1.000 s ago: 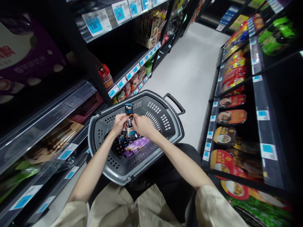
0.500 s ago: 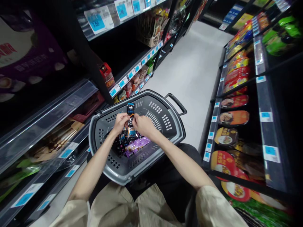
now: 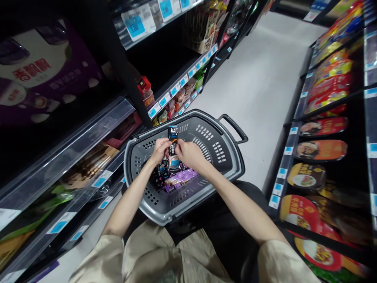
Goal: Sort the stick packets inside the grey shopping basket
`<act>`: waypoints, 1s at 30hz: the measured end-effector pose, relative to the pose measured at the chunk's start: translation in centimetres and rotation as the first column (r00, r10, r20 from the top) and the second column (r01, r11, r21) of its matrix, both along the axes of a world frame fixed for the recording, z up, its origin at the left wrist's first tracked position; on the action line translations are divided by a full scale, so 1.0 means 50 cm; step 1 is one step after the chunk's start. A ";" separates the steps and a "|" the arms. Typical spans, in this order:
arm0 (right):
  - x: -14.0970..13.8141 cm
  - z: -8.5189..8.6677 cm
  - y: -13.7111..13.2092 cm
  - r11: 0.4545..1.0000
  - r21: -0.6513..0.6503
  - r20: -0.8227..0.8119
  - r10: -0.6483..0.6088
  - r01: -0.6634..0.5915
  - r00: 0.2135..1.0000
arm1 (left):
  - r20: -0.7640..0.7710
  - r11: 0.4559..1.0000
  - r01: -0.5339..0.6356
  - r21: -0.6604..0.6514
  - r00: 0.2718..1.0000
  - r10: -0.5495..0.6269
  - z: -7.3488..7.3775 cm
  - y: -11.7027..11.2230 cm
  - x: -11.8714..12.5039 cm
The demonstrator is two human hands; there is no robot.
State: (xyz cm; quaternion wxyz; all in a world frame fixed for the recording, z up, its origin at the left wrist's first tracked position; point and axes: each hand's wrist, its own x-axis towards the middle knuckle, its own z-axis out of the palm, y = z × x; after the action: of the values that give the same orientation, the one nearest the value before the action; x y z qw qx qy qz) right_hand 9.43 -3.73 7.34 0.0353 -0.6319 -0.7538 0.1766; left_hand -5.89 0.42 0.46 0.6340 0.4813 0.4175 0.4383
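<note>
in the head view, holds a slim black-and-blue packet (image 3: 173,160) just left of the frame's middle, above the inside of a grey basket (image 3: 203,191). pinches its left edge with the left hand (image 3: 161,150) and its right edge with the right hand (image 3: 188,153), fingers curled in on both. shows purple packets (image 3: 180,180) in the basket just below, beside dark packets (image 3: 160,172) on their left. shows also a purple carton (image 3: 44,70) at upper left, pale floor (image 3: 247,78) at upper right of centre, and red bowls (image 3: 300,212) at lower right.
</note>
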 end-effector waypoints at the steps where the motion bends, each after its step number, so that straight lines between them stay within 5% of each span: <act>1: 0.002 0.002 0.001 1.000 0.004 -0.039 -0.005 0.006 0.999 | 0.011 1.000 -0.003 -0.012 1.000 0.003 0.000 0.000 -0.001; 7: 0.009 0.015 0.005 1.000 -0.024 -0.339 -0.010 0.002 0.941 | 0.032 0.999 -0.031 -0.027 0.999 0.032 -0.001 0.001 -0.006; 18: 0.014 0.002 0.000 0.998 -0.061 -0.624 -0.026 -0.016 0.781 | 0.065 1.000 0.001 -0.012 0.998 0.000 0.002 0.000 -0.011; 25: 0.024 -0.018 0.012 0.994 -0.089 -0.680 -0.018 -0.058 0.733 | 0.048 0.998 0.064 0.022 0.997 -0.065 -0.001 -0.003 -0.015; 30: 0.024 -0.013 0.013 0.999 -0.033 -0.581 -0.005 -0.017 0.814 | 0.070 0.998 0.065 -0.019 0.996 -0.064 0.005 -0.006 -0.008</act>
State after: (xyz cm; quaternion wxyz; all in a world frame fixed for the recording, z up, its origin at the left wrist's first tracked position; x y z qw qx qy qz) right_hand 10.66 -3.11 6.69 0.2515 -0.5461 -0.7056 0.3751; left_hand -6.30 0.11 0.71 0.6669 0.4725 0.3841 0.4295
